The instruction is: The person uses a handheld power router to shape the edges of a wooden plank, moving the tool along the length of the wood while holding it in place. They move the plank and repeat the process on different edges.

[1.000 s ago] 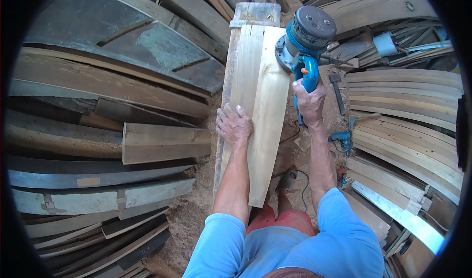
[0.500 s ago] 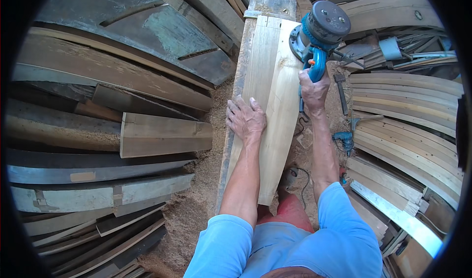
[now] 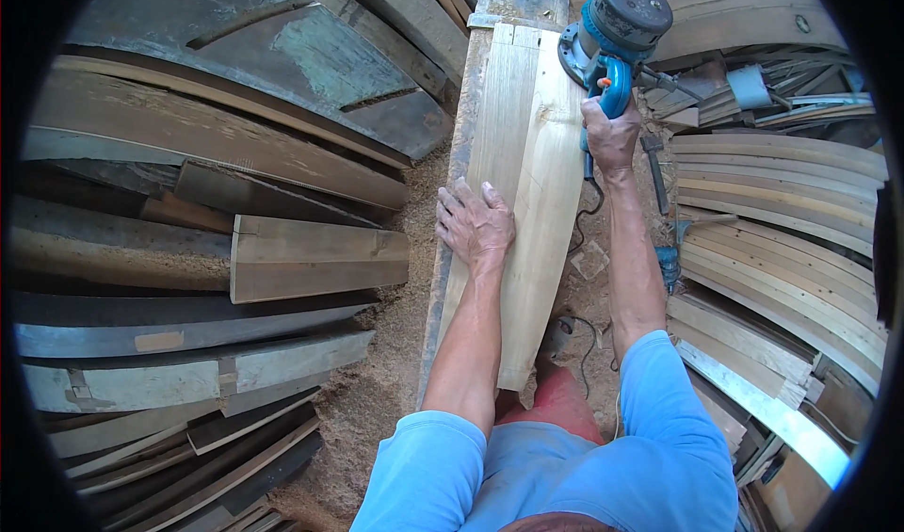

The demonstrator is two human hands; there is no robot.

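Plank [image 3: 527,193] lengthwise away, router [image 3: 612,33] far end

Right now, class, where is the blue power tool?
In the head view the blue power tool sits upper right, at the pale board's far right edge, gripped by the right hand.

The left hand [image 3: 476,226] lies flat, fingers [image 3: 454,214] spread (palm down), while the right hand [image 3: 610,137] is fisted, arm outstretched.

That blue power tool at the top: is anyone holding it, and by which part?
Yes. The right hand has its grip around the blue power tool at its handle. The left hand only presses flat on the pale board.
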